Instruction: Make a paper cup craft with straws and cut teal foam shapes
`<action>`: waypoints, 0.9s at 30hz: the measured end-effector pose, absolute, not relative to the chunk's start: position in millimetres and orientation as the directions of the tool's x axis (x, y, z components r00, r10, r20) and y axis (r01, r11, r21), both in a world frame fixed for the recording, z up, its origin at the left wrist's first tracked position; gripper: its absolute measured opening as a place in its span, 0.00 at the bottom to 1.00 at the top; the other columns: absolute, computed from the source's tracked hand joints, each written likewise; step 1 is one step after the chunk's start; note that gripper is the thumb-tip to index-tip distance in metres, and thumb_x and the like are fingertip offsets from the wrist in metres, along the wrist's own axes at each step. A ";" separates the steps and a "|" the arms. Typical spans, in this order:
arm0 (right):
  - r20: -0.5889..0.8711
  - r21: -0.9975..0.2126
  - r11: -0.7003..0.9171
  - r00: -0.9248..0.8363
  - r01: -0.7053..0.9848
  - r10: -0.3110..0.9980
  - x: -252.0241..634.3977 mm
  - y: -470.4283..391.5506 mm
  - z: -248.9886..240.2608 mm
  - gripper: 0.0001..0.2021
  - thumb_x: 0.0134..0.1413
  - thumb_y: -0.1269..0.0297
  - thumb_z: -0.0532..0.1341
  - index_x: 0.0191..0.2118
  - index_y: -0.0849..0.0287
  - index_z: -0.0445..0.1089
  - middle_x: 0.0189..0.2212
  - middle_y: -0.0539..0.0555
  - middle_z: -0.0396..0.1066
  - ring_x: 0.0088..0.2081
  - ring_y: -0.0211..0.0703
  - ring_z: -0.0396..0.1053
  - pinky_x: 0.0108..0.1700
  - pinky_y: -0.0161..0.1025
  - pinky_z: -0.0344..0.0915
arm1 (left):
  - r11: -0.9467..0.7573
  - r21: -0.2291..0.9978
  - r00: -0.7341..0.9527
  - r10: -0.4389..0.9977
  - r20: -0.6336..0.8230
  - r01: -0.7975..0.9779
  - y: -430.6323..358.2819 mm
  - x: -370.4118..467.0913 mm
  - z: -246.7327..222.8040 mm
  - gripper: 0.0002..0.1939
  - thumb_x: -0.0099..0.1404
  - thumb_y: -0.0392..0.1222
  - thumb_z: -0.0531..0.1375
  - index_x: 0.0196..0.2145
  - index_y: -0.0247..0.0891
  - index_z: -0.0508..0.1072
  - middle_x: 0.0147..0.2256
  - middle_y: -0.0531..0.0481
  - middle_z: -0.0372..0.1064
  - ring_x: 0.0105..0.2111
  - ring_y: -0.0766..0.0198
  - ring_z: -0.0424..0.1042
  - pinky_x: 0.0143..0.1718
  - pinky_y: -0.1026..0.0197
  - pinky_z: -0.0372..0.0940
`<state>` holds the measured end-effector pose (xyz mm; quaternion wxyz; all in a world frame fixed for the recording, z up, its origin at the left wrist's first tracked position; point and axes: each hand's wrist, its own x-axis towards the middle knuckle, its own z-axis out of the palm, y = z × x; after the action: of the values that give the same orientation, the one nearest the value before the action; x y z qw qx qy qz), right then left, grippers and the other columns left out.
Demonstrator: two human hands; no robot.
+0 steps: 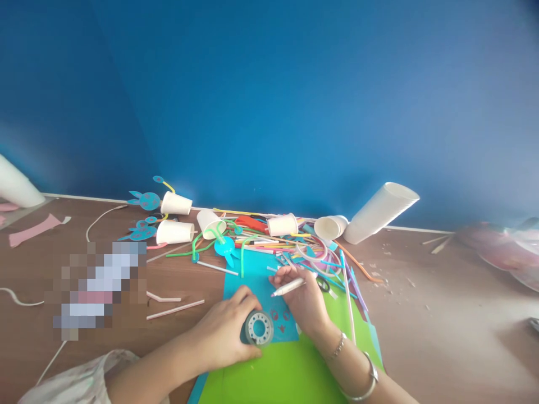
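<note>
My left hand [233,328] is curled around a roll of clear tape [269,331], which stands at the near edge of a blue paper sheet [248,286]. Between the fingers of my right hand [305,300] lies a white marker pen [290,286], its tip pointing left over the sheet. Purplish drawn marks [281,317], two round and one smaller below, show on the blue paper between my hands. Green paper [269,376] lies beneath the blue sheet. Just beyond my right hand, partly hidden scissors [324,286] rest among paper strips.
White paper cups [174,231] lie on their sides, some with blue cutouts and straws. Straws, pens and strips [261,238] are heaped along the blue wall [269,112]. A stack of cups [379,213] leans at the right. Pink paper [36,230] lies far left on the brown table [438,342].
</note>
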<state>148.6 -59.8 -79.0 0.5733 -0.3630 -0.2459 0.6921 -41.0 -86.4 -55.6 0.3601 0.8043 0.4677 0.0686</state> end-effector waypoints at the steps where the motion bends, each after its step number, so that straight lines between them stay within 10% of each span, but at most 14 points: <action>1: -0.217 -0.754 -0.222 -0.084 -0.618 0.973 148.8 -59.9 -79.5 0.14 0.51 0.55 0.59 0.26 0.60 0.75 0.25 0.53 0.71 0.33 0.45 0.67 0.44 0.42 0.63 | -0.303 0.643 0.552 0.803 -0.225 0.703 -86.4 -41.0 -55.6 0.25 0.47 0.43 0.68 0.43 0.46 0.66 0.46 0.53 0.62 0.39 0.57 0.70 0.40 0.58 0.62; 17: -0.165 -0.823 -0.208 -0.129 -0.528 0.978 148.7 -65.7 -72.2 0.18 0.54 0.51 0.55 0.27 0.59 0.74 0.16 0.48 0.58 0.22 0.40 0.57 0.32 0.39 0.62 | -0.275 0.657 0.557 0.786 -0.267 0.702 -85.2 -42.7 -52.2 0.25 0.48 0.44 0.67 0.44 0.48 0.68 0.48 0.52 0.61 0.41 0.56 0.70 0.42 0.58 0.63; 27: 0.135 -0.954 0.200 -0.275 0.225 0.952 165.6 -91.1 -28.5 0.13 0.56 0.58 0.60 0.24 0.55 0.72 0.22 0.52 0.68 0.28 0.45 0.63 0.35 0.41 0.56 | -0.250 0.621 0.524 0.795 -0.306 0.742 -85.6 -42.0 -54.6 0.29 0.46 0.50 0.69 0.45 0.48 0.66 0.47 0.51 0.62 0.44 0.53 0.69 0.41 0.59 0.63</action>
<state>165.6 -91.1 -28.5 0.4050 -0.4454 -0.6604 0.4488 -42.0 -85.6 -54.6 0.3718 0.7898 0.4865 0.0351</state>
